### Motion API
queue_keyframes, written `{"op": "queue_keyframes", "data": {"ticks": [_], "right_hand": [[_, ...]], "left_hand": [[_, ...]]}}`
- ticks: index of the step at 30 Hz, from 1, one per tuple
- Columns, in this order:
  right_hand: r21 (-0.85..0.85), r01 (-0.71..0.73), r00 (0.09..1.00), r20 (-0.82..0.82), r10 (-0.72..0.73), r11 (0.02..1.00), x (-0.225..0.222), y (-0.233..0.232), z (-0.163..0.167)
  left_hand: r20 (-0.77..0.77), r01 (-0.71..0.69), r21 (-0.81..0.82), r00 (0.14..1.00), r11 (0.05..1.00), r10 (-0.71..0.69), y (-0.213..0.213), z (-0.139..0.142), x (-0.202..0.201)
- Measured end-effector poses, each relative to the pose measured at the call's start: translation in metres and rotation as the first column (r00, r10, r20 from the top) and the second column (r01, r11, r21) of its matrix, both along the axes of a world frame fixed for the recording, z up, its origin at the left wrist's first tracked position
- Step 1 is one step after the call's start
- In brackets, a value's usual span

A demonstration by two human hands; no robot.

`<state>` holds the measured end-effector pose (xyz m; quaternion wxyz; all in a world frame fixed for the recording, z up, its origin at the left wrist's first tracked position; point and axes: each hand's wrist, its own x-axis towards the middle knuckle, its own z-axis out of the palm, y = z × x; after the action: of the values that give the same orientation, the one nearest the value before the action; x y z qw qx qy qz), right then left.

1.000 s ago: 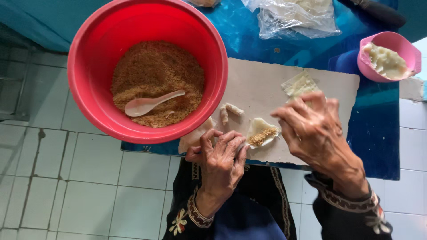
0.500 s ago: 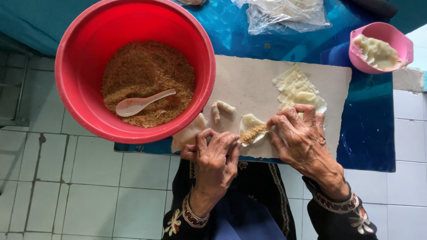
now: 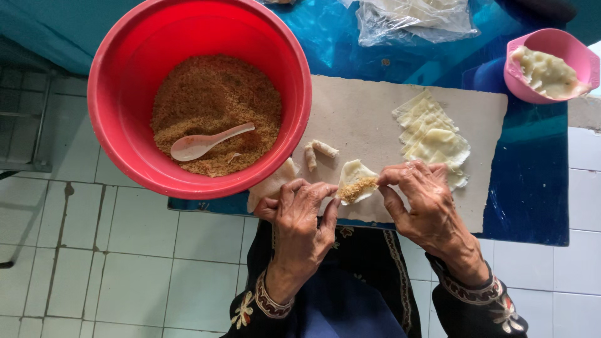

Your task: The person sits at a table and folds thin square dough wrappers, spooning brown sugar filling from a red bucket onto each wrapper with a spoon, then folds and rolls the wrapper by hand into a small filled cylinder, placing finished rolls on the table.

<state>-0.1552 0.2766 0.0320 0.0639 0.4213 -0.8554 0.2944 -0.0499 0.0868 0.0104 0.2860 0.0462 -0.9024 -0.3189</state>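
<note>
Both hands, left hand [image 3: 300, 216] and right hand [image 3: 422, 200], now pinch the filled wrapper [image 3: 355, 181], its stack [image 3: 432, 134] newly uncovered.

Clear plastic bag [image 3: 416, 19], crumpled, top centre on blue table [image 3: 532, 188].

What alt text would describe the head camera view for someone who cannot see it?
Seen from above, a left hand and right hand pinch a small dough wrapper with brown crumbly filling on a pale board. Beside them are a red bowl of filling with a spoon, two finished rolls, stacked wrappers and a pink bowl.
</note>
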Motion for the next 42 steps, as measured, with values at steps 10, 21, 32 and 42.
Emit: {"op": "queue_keyframes", "data": {"ticks": [10,21,32,42], "right_hand": [[-0.100,-0.058,0.997,0.043,0.062,0.993,0.004,-0.009,-0.003],[-0.118,-0.042,0.996,0.074,0.051,0.992,0.000,-0.008,-0.013],[-0.107,-0.148,0.988,-0.066,0.141,0.983,-0.003,-0.009,-0.010],[0.026,-0.198,0.971,-0.134,0.199,0.980,0.002,-0.011,0.009]], "left_hand": [[-0.038,0.045,0.108,0.998,0.993,-0.041,0.007,-0.007,-0.004],[-0.046,0.087,-0.041,0.995,0.995,-0.089,0.010,-0.010,-0.007],[0.051,0.185,-0.191,0.983,0.964,-0.179,0.005,-0.009,-0.005],[0.038,0.252,-0.164,0.968,0.954,-0.249,-0.003,-0.015,-0.011]]}}
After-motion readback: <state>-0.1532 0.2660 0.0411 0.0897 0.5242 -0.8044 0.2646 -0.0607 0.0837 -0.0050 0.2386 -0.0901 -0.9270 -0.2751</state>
